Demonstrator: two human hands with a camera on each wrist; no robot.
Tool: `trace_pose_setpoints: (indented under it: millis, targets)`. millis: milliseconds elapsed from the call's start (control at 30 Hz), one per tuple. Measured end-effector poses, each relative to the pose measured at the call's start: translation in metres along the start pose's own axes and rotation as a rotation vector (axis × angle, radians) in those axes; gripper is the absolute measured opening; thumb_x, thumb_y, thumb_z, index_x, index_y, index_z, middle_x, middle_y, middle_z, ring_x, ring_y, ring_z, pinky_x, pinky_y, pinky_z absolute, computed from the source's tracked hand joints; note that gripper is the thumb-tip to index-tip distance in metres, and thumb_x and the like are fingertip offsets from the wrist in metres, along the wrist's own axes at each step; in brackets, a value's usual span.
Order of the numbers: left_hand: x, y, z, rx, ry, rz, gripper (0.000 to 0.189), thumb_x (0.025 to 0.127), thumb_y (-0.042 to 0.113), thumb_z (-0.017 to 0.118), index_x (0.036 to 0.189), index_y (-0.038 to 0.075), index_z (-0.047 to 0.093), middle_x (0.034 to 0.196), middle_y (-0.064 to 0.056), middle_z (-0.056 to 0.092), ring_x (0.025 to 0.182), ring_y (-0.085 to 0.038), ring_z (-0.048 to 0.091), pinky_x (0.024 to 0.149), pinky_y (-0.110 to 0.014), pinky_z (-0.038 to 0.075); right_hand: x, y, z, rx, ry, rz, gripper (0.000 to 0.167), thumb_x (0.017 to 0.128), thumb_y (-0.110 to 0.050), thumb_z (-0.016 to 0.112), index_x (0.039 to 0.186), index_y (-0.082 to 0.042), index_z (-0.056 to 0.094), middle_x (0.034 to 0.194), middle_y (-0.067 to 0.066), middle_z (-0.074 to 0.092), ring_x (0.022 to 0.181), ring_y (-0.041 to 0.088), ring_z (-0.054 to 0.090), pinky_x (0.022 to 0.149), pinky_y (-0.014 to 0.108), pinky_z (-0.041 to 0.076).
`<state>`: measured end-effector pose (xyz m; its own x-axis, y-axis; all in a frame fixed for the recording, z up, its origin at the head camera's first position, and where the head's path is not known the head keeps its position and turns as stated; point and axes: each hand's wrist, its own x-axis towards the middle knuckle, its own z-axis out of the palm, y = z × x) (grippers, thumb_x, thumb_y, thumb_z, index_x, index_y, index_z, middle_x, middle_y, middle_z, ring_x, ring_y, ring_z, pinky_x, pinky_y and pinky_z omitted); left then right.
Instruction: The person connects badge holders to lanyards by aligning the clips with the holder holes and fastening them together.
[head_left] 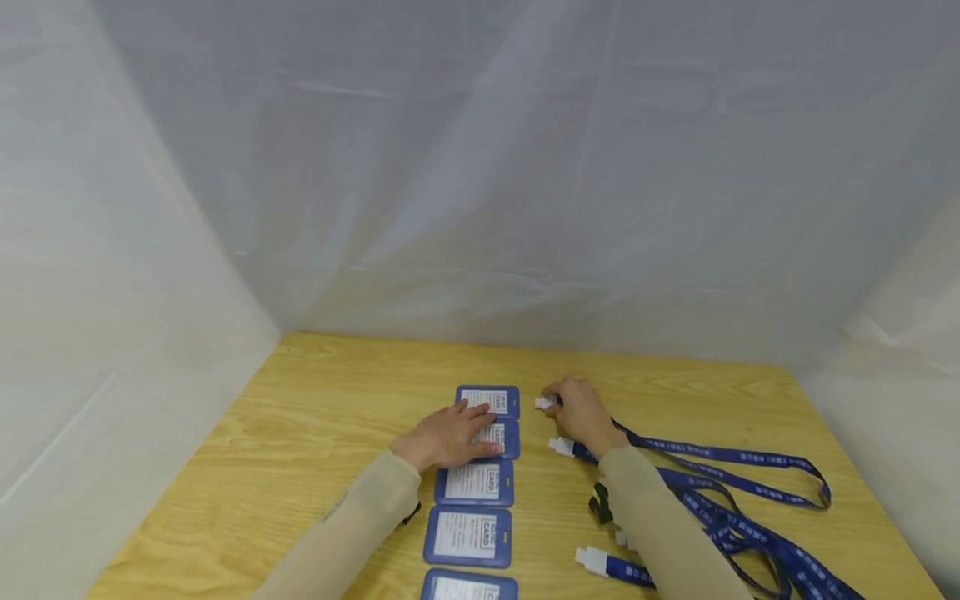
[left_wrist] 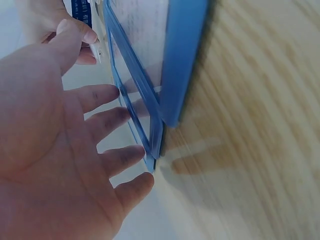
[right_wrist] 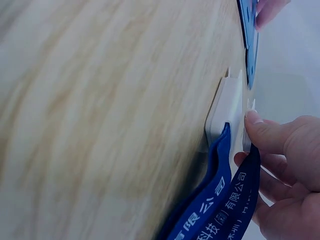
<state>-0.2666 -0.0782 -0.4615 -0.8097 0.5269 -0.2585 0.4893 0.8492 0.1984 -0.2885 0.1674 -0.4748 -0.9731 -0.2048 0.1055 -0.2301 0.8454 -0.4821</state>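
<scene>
The white lanyard clip (head_left: 543,402) is toward the desk's (head_left: 322,400) far edge, level with the farthest badge holder (head_left: 472,401) and just apart from its slotted end. We pinch it between the thumb and fingers of our right hand (head_left: 585,414); its blue strap (head_left: 750,456) runs toward the desk's right edge. Our left hand (head_left: 447,437) is spread, fingers over the two farthest holders of the column. We judge the step in hand to be aligning clip and holder; the next move seems to call for a steady pinch, the tip facing the slot, and light left-hand pressure.
</scene>
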Motion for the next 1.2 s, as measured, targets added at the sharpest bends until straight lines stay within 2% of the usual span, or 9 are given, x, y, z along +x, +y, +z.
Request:
trace_pose_setpoints:
  millis: [267, 567, 900, 1033, 1200]
  targets:
    - [0.002, 0.003, 0.002, -0.015, 0.019, 0.015, 0.073, 0.100, 0.063, 0.045, 0.156, 0.017, 0.041, 0.163, -0.002, 0.037, 0.153, -0.034, 0.027, 0.123, -0.052, 0.029, 0.003, -0.004, 0.004, -0.020, -0.004, 0.013, 0.026, 0.091, -0.010, 0.076, 0.116, -0.004, 0.075, 0.119, 0.014, 0.073, 0.113, 0.034, 0.066, 0.097, 0.047, 0.056]
    - [0.008, 0.004, 0.006, 0.030, 0.039, 0.013, 0.075, 0.100, 0.066, 0.041, 0.156, 0.017, 0.041, 0.163, -0.002, 0.037, 0.152, -0.034, 0.029, 0.123, -0.052, 0.028, 0.007, -0.007, 0.007, -0.046, -0.014, 0.029, 0.025, 0.089, -0.012, 0.078, 0.114, -0.006, 0.077, 0.115, 0.012, 0.074, 0.111, 0.032, 0.067, 0.096, 0.046, 0.056]
    - [0.014, 0.008, 0.006, 0.016, 0.052, 0.044, 0.072, 0.100, 0.066, 0.042, 0.154, 0.017, 0.045, 0.160, -0.002, 0.041, 0.151, -0.033, 0.032, 0.122, -0.055, 0.030, 0.006, -0.004, 0.007, -0.017, -0.053, 0.071, 0.026, 0.090, -0.015, 0.077, 0.115, -0.010, 0.077, 0.124, 0.011, 0.072, 0.120, 0.033, 0.064, 0.103, 0.049, 0.052]
    - [0.017, 0.011, 0.007, -0.025, 0.061, 0.047, 0.072, 0.099, 0.065, 0.044, 0.153, 0.017, 0.046, 0.161, -0.005, 0.039, 0.151, -0.040, 0.028, 0.122, -0.057, 0.028, 0.006, -0.001, 0.008, -0.023, -0.052, 0.068, 0.026, 0.090, -0.016, 0.077, 0.115, -0.010, 0.077, 0.124, 0.011, 0.072, 0.120, 0.032, 0.064, 0.103, 0.049, 0.053]
    - [0.019, 0.013, 0.008, -0.106, 0.053, 0.021, 0.069, 0.098, 0.063, 0.049, 0.152, 0.019, 0.048, 0.164, -0.017, 0.030, 0.150, -0.052, 0.018, 0.120, -0.062, 0.029, 0.005, 0.000, 0.008, -0.030, -0.029, 0.044, 0.024, 0.089, -0.015, 0.078, 0.112, -0.010, 0.078, 0.120, 0.011, 0.073, 0.116, 0.031, 0.066, 0.100, 0.048, 0.054]
